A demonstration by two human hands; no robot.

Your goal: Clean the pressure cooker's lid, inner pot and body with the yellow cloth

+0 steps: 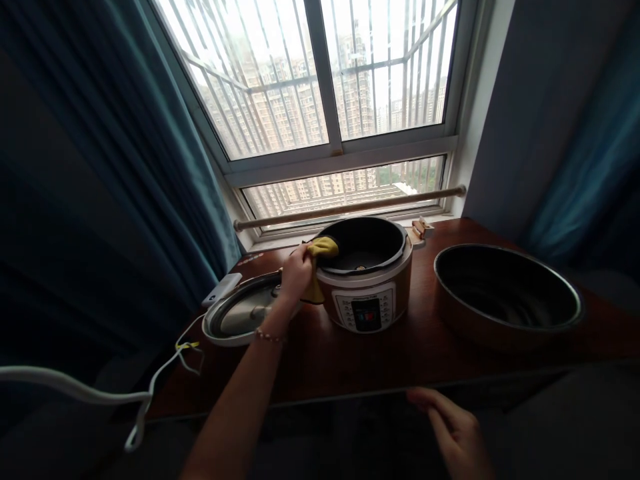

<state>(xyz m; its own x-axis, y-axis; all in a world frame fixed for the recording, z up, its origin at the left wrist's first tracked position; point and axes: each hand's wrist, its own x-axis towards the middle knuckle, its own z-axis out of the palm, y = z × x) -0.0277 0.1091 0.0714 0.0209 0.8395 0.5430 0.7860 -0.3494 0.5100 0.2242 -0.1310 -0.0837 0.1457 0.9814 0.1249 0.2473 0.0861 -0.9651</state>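
My left hand [297,270] grips a yellow cloth [324,248] at the left rim of an electric pressure cooker [367,303]. Part of the cloth lies over the rim and part hangs down outside. The cooker stands without its lid, its dark inside showing, and has a control panel on the front. Low in the view, by the table's front edge, my right hand [453,427] holds nothing, its fingers loosely extended. Left of the cooker lies a round lid [245,313], partly hidden behind my left forearm. A dark inner pot [507,293] sits to the right.
Everything stands on a reddish-brown wooden table [350,367]. A white power cord [155,393] with a yellow tie runs off its left side. A white power strip [223,290] lies behind the lid. A barred window [337,143] is behind, with blue curtains [165,147] beside it.
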